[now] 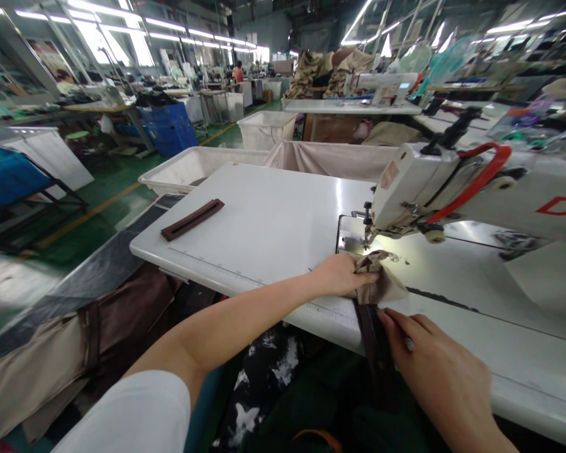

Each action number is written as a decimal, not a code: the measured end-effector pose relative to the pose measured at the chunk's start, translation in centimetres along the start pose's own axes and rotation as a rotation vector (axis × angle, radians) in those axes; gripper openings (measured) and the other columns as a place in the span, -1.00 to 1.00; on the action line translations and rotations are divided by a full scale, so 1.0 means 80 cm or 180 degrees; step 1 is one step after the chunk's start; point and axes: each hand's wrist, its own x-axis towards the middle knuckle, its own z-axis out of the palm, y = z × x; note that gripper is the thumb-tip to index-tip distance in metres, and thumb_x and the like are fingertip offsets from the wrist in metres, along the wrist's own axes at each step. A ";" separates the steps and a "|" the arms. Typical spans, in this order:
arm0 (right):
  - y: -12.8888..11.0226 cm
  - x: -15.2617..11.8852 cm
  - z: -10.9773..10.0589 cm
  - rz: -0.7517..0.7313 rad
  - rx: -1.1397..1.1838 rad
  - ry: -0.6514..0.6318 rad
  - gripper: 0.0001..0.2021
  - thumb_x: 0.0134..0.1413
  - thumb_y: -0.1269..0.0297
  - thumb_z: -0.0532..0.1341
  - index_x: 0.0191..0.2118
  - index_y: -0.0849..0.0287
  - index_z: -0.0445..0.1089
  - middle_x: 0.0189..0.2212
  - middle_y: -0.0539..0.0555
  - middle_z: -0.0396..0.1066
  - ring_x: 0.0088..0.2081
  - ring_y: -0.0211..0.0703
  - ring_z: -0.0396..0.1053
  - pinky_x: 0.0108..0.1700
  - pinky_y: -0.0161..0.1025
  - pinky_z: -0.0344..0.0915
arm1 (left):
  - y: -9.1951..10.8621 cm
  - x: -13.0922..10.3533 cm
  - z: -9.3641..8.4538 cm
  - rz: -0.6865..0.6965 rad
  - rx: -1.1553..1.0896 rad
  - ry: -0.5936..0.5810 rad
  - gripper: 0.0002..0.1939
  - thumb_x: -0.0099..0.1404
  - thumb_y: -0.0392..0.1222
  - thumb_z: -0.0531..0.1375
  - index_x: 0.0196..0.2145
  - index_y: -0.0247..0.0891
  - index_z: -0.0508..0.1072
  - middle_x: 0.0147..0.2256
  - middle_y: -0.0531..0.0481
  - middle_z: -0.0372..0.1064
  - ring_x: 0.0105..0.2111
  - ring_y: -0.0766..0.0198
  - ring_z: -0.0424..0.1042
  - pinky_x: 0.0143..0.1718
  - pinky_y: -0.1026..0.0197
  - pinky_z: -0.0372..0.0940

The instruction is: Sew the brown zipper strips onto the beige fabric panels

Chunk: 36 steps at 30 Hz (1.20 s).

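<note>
My left hand (342, 275) is closed on a bunched piece of beige fabric (382, 286) at the front of the sewing machine (405, 195), just short of its needle area. From that fabric a dark brown fabric strip (375, 340) hangs over the table's front edge. My right hand (441, 365) pinches the strip's side near the edge. A small shiny bit shows between its fingers, too small to name. Farther left on the white table (273, 220) lies a brown strip with a long slot (193, 219).
Beige and brown cloth (89, 333) is heaped at the lower left, beside the table. Behind the table stand white bins (193, 165) and a cloth-lined bin (330, 157). A blue crate (167, 129), another sewing machine (382, 88) and piled fabric (311, 72) are farther back.
</note>
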 end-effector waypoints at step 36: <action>-0.018 0.011 -0.012 -0.0210 -0.0019 -0.0067 -0.72 0.27 0.16 0.07 -0.20 0.14 0.50 -0.44 0.00 0.42 -0.58 -0.21 0.35 -0.63 -0.28 -0.02 | 0.005 -0.003 -0.002 -0.0078 0.0072 -0.0033 -0.70 0.33 -0.03 0.14 -0.42 -0.29 0.47 -0.50 0.00 0.37 -0.38 0.21 0.42 -0.29 0.24 0.29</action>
